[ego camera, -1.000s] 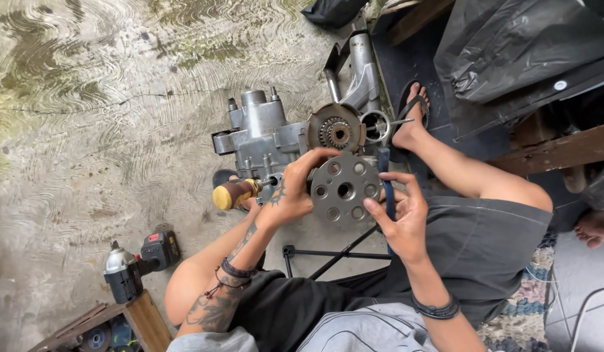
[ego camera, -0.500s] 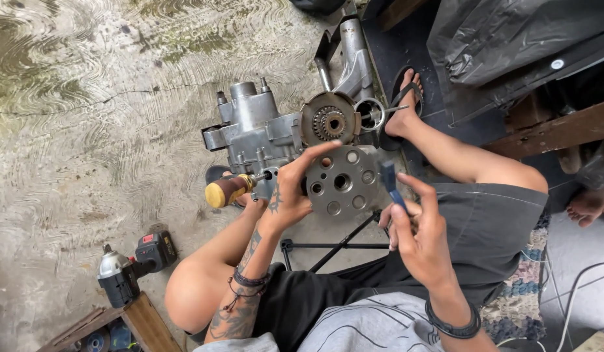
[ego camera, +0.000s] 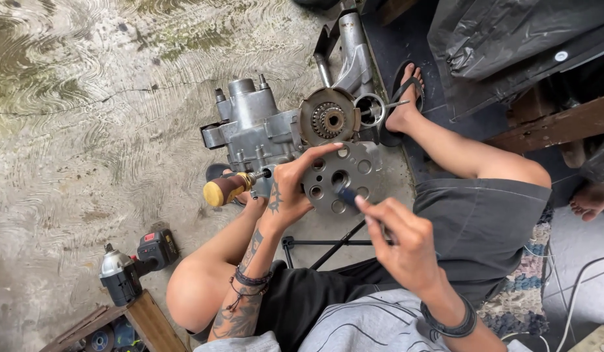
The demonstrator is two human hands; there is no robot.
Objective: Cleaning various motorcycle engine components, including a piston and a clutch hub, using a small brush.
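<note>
While the person sits on the ground with legs spread, the left hand (ego camera: 290, 189) is closed on the edge of a round metal plate (ego camera: 344, 176) that has many holes in it, with the fingers bent over its left side and one fingertip up near the top rim. That plate lies right in front of a grey engine block (ego camera: 256, 127), just below a round toothed gear (ego camera: 329, 118) that sits on the block. The right hand (ego camera: 400, 244) is held up a little nearer to the body, and its fingers are pinched tight around a thin dark tool (ego camera: 347, 194) whose tip points at the plate, close to the middle hole. A screwdriver with a yellow handle (ego camera: 222, 189) lies just left of the left hand, with its shaft pointing to the block. A black and red power drill (ego camera: 135, 261) rests on the wet concrete floor (ego camera: 87, 98), well apart from the hands, by the left knee. One foot in a black sandal (ego camera: 406, 98) is stretched out beside the block. Dark wrist bands sit on both arms
</note>
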